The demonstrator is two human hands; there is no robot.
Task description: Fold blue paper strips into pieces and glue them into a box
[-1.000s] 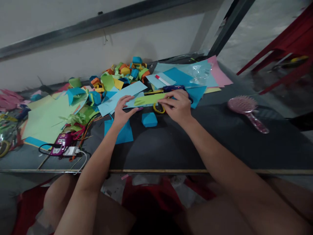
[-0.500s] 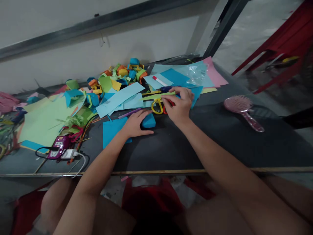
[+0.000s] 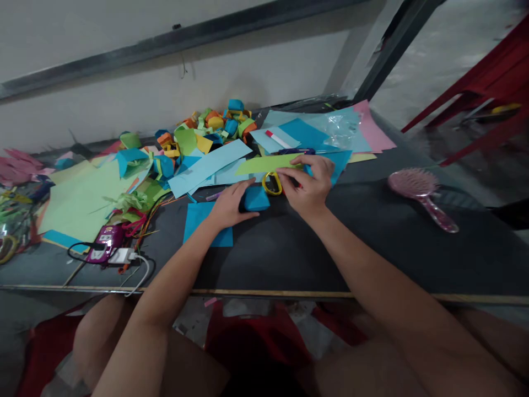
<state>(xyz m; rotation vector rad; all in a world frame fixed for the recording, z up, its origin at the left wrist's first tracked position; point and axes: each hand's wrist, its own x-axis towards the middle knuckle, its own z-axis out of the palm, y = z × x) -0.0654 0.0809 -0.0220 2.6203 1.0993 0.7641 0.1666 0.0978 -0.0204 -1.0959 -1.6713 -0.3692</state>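
My left hand (image 3: pixel 231 205) is curled round a small folded blue paper box (image 3: pixel 256 198), fingers behind it and thumb along its front. Under that wrist lies a blue paper square (image 3: pixel 206 223). My right hand (image 3: pixel 309 184) holds a light green paper strip (image 3: pixel 264 164) by its right end, and the strip stretches leftward over other papers. Just below the strip shows a yellow handle loop (image 3: pixel 271 183), apparently of scissors, with a red part half hidden by my right fingers. A purple pen (image 3: pixel 214 196) is partly covered by my left hand.
Behind my hands is a heap of folded coloured paper pieces (image 3: pixel 215 122). Light blue strips (image 3: pixel 209 168), a red-capped marker (image 3: pixel 276 138) and pink sheets (image 3: pixel 374 132) lie around. A hairbrush (image 3: pixel 415 184) is on the right, a purple device (image 3: pixel 108 240) with cables on the left.
The green strip has turned to show its broad face. My left thumb has drawn closer to the blue box, which looks tilted. The whole view has shifted slightly.
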